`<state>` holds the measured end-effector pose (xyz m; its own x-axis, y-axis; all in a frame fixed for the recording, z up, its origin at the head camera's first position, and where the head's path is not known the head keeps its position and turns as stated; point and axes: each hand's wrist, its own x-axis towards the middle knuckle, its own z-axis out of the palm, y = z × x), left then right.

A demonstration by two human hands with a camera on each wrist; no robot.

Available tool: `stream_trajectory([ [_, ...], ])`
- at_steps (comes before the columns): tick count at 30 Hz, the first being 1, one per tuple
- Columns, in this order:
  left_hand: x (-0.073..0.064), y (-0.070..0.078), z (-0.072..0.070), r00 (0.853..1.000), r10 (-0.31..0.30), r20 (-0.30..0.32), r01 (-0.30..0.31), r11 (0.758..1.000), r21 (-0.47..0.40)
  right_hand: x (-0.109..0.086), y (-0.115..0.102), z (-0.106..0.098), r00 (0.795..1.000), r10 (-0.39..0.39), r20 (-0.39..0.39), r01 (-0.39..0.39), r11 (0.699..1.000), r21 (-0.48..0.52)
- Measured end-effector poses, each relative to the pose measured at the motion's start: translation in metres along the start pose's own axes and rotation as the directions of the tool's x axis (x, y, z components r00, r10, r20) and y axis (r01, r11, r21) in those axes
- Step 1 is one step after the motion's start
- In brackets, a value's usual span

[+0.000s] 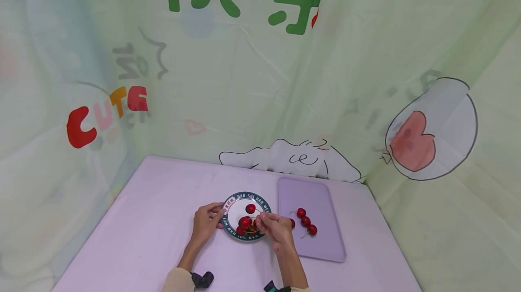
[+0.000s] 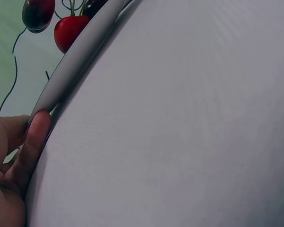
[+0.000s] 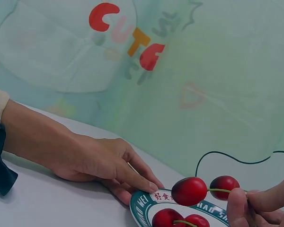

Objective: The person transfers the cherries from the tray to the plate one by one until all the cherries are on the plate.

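A round plate (image 1: 231,231) with a dark green lettered rim sits on the table, several red cherries (image 1: 245,222) in it. At its left edge my left hand (image 1: 206,223) grips the rim; the left wrist view shows a finger (image 2: 39,127) tucked beneath the rim. Over the plate's right side, my right hand (image 1: 277,230) pinches a green stem between thumb and fingertips. On that stem is a red cherry (image 3: 189,191), held out above the plate in the right wrist view. A second cherry (image 3: 225,185) shows just behind it.
To the right of the plate lies a flat purple tray (image 1: 325,249) with several cherries (image 1: 305,221) on it, partly behind my right hand. A printed curtain (image 1: 244,79) hangs along the table's back and sides. The pale table (image 1: 163,201) runs up to it.
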<state>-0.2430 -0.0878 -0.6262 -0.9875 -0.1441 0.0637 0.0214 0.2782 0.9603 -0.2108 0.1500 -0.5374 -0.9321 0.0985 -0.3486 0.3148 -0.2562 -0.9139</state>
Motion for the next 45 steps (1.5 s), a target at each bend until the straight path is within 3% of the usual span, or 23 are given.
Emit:
stream_trajectory([
  [17, -0.003, 0.003, 0.000, 0.999, 0.032, 0.006, -0.032, 0.997, -0.071, 0.000, 0.004, 0.010, 0.999, 0.003, 0.037, -0.004, 0.999, 0.032],
  [45, 0.004, -0.002, 0.000, 1.000, 0.014, -0.004, -0.014, 0.999, -0.047, 0.012, 0.010, 0.018, 0.997, 0.022, 0.072, -0.020, 0.999, -0.026],
])
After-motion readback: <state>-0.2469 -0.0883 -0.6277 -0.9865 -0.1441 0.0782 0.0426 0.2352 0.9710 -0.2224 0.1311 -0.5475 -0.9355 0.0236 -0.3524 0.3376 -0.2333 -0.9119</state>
